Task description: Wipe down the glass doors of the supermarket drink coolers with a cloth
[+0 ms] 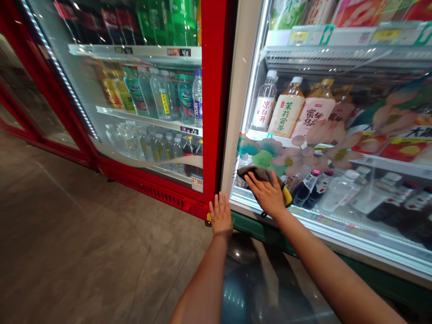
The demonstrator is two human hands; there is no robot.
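Observation:
My right hand (271, 197) presses a grey cleaning cloth (257, 171) with a yellow side against the lower left of a glass fridge door (340, 180). Its fingers lie stretched over the cloth, and part of the cloth is hidden under the palm. Flower decals (297, 157) cover the glass just above it. My left hand (221, 217) is flat with fingers extended, at the bottom of the door frames where the red fridge (216, 112) meets the pale one. It holds nothing.
Bottled drinks (288, 108) line the lit shelves behind the glass. The red fridge on the left holds more bottles (162, 94). A dark green base (249, 227) runs under the pale fridge. Grey-brown floor (101, 243) spreads at lower left.

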